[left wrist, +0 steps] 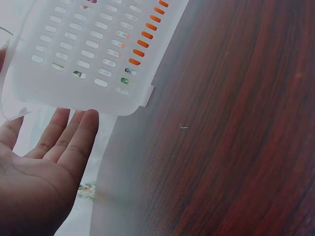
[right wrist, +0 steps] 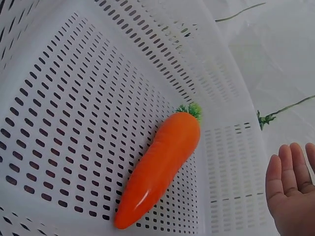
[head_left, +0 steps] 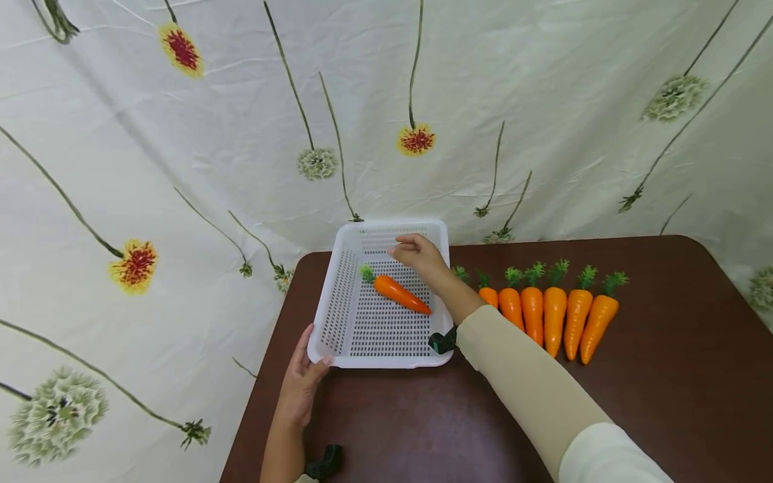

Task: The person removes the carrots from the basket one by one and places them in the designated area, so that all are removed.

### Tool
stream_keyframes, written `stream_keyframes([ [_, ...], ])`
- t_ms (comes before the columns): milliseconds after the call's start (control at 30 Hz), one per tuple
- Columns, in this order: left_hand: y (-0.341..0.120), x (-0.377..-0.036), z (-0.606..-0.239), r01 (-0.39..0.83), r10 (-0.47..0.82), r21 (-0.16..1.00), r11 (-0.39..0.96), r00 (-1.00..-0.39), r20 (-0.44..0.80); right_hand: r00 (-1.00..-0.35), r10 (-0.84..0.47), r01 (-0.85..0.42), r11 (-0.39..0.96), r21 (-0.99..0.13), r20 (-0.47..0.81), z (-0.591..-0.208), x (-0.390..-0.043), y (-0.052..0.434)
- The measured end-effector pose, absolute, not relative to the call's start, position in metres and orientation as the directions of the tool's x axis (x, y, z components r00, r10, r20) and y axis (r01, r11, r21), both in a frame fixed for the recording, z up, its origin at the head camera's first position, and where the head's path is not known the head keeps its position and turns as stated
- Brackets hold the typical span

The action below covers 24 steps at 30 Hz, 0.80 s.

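A white perforated plastic basket [head_left: 379, 341] stands on the dark wooden table [head_left: 386, 416]. One orange carrot [head_left: 401, 294] with a short green top lies slanted on its floor. At the near left corner my left hand [head_left: 300, 382] holds the basket, the thumb at the rim. From the left wrist view, the other fingers [left wrist: 78, 142] reach along the basket's outer wall. My right hand [head_left: 419, 258] hovers over the basket's far right part, beyond the carrot, and holds nothing. Its fingers [right wrist: 289, 169] look loosely extended in the right wrist view.
Several more carrots [head_left: 554, 315] lie in a row right of the basket, green tops pointing away, partly behind my right sleeve [head_left: 525, 382]. A white flower-printed cloth [head_left: 543, 87] hangs behind the table and down its left side.
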<state>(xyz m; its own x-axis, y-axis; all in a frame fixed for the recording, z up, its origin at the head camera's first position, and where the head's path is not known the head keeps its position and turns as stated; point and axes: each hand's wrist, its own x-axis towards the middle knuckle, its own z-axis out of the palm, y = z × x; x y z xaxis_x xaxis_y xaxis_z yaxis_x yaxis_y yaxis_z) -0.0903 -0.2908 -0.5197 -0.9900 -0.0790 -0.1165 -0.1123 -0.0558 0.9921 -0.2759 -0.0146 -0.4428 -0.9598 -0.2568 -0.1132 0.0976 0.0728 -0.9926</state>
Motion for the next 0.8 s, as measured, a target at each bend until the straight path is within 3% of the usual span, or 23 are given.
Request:
stream_keyframes([
  [367,-0.291,-0.089,-0.517,-0.129,-0.079,0.99,-0.048,-0.988,-0.133,-0.929,-0.334,0.11,0.156,-0.982,-0.158,-0.451,-0.281,-0.032],
  [800,-0.291,-0.089,-0.517,-0.111,-0.068,0.993,-0.046,-0.991,-0.114,-0.915,-0.319,0.156,0.286,-0.945,-0.248,-0.468,-0.283,-0.042],
])
